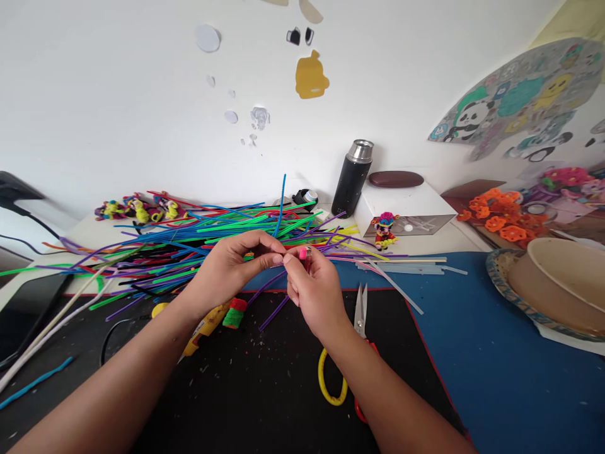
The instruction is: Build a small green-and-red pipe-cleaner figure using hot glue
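Observation:
My left hand (236,261) is closed, its thumb and index finger pinched together. Its fingertips meet those of my right hand (314,287) above the pile of pipe cleaners (189,236). A small bright pink piece (303,253) shows among the curled fingers of my right hand. What the left fingertips grip is too small to make out. A blue pipe cleaner (282,205) rises steeply just behind the left fingers; whether it is held cannot be told. Below the hands lie a red and green fuzzy roll (235,313) and a yellow glue gun (207,329), partly behind my left forearm.
Scissors (360,312) with yellow and red handles lie partly under my right forearm on the black mat (265,391). A black flask (352,180), a white box (401,205) and a small fuzzy figure (385,231) stand behind. A bowl (562,284) is at right.

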A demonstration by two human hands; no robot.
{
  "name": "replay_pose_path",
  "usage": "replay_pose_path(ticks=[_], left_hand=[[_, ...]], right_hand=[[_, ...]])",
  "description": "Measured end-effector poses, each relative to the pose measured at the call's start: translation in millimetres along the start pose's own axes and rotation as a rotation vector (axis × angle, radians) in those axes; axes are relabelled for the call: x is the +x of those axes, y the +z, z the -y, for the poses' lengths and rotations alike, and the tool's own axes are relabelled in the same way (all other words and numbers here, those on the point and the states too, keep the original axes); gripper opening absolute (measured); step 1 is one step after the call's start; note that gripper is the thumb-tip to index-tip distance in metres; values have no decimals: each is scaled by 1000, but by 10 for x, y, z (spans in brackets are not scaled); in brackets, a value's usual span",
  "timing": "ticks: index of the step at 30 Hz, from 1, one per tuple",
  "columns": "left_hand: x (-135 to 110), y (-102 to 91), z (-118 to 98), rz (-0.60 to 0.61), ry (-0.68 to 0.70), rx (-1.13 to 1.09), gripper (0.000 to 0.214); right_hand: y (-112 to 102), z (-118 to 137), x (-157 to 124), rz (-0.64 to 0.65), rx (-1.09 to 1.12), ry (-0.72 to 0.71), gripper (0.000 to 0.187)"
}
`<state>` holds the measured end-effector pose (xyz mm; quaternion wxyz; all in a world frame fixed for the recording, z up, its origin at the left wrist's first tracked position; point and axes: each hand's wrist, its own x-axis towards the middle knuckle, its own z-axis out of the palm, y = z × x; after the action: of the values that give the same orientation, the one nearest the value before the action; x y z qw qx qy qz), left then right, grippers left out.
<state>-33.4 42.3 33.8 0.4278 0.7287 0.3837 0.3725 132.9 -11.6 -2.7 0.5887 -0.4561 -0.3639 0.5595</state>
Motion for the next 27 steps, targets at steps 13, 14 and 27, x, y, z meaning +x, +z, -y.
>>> replay_pose_path(ticks=[13,14,27], left_hand=[[-14,52,25,-51,-82,-54,35],[-15,56,28,-54,-99,-89,36],[9,74,98,-70,-155,-226,46]], right_hand=[[0,-1,-8,15,5,-2,32],[1,0,-9,13,8,-2,33],[7,-35,-1,12,20,2,33]])
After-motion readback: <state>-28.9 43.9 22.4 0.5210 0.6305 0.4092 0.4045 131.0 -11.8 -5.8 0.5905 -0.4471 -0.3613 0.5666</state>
